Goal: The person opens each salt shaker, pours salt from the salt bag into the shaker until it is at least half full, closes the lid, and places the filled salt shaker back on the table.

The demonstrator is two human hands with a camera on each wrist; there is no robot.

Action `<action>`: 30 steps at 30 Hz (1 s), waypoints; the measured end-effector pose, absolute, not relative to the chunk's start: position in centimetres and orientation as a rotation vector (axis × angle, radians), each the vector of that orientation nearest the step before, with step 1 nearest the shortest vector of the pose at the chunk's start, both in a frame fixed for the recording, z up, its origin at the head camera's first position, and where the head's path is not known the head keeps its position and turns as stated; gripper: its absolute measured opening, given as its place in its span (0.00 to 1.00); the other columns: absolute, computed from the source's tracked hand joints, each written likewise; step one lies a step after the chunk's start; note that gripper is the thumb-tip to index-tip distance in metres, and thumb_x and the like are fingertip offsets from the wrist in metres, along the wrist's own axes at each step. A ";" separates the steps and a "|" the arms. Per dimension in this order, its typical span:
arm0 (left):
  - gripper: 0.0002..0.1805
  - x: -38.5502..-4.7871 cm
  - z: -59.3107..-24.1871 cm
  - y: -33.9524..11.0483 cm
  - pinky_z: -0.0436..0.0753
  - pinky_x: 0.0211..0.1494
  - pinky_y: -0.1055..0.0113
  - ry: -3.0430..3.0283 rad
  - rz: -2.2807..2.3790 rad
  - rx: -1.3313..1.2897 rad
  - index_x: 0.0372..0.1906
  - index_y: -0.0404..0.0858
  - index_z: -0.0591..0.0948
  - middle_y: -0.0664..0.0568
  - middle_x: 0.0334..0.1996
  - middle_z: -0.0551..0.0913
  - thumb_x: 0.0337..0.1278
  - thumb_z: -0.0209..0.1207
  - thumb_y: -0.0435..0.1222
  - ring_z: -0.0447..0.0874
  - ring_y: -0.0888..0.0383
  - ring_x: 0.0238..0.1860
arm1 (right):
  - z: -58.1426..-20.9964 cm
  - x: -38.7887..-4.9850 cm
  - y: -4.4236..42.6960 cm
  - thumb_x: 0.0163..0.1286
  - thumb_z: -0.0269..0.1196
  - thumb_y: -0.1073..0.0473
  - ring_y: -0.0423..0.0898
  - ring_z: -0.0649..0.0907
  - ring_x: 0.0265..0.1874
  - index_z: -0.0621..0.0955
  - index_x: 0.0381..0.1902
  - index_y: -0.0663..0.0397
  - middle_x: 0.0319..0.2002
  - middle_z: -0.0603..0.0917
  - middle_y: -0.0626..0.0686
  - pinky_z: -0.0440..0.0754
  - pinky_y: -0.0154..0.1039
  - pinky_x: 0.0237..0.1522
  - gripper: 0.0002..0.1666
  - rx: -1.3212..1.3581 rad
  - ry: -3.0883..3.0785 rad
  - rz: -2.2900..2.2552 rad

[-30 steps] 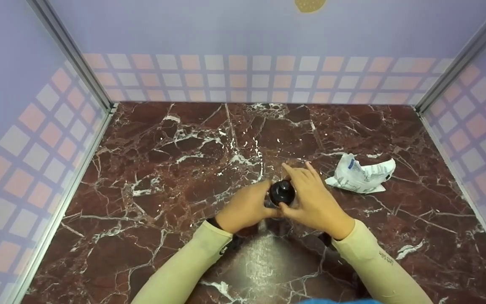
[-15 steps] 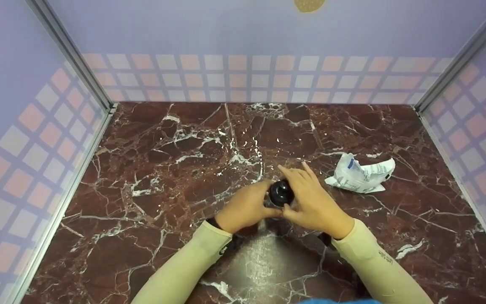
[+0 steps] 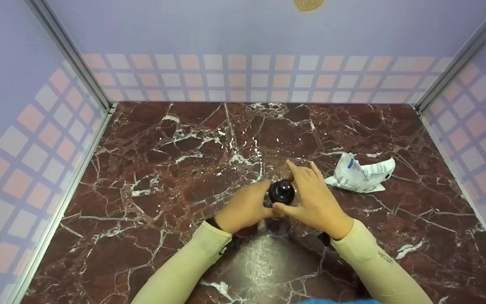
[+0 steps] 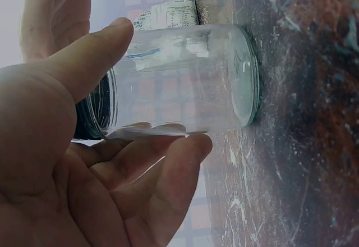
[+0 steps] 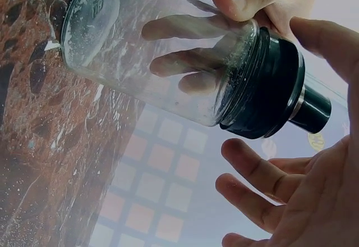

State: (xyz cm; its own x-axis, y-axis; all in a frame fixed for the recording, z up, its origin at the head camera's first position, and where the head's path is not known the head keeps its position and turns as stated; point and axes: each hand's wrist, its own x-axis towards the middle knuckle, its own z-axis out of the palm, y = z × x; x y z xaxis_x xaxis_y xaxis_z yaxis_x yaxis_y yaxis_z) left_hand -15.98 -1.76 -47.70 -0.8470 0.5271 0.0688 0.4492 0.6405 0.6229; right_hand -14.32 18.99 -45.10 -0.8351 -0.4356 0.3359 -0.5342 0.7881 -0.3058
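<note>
A clear glass jar (image 4: 174, 98) stands on the table, its black lid (image 3: 282, 192) topped by a narrower knob (image 5: 312, 110). From the left side, my left hand (image 3: 245, 207) (image 4: 33, 140) grips the jar near its top, thumb on one side and fingers on the other. My right hand (image 3: 317, 207) (image 5: 328, 185) is around the lid, thumb and fingers spread; the right wrist view shows gaps between them and the lid (image 5: 266, 84). Through the glass no contents can be made out.
A crumpled white printed packet (image 3: 359, 175) lies to the right of the hands. Small white specks are scattered on the dark red marbled table (image 3: 184, 253). Purple walls with pink and white squares (image 3: 247, 76) enclose the back and sides.
My right hand has turned slightly about the lid: its fingertips have shifted right and its thumb left across the near side. My left hand and the jar have stayed in place.
</note>
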 end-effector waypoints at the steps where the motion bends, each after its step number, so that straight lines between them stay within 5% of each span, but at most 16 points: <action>1: 0.32 -16.0 -47.7 -1.8 0.84 0.56 0.56 2.731 0.993 0.815 0.56 0.42 0.79 0.51 0.48 0.87 0.52 0.75 0.54 0.87 0.52 0.48 | -45.1 -14.3 19.0 0.56 0.76 0.35 0.57 0.77 0.60 0.60 0.79 0.65 0.54 0.81 0.60 0.51 0.62 0.79 0.66 0.750 -2.736 0.575; 30: 0.30 -15.8 -47.6 -1.7 0.85 0.54 0.57 2.735 0.966 0.798 0.53 0.43 0.79 0.53 0.45 0.87 0.51 0.74 0.55 0.88 0.52 0.46 | -45.0 -14.2 19.0 0.57 0.74 0.45 0.57 0.76 0.64 0.60 0.79 0.64 0.60 0.80 0.59 0.49 0.59 0.80 0.60 0.827 -2.706 0.585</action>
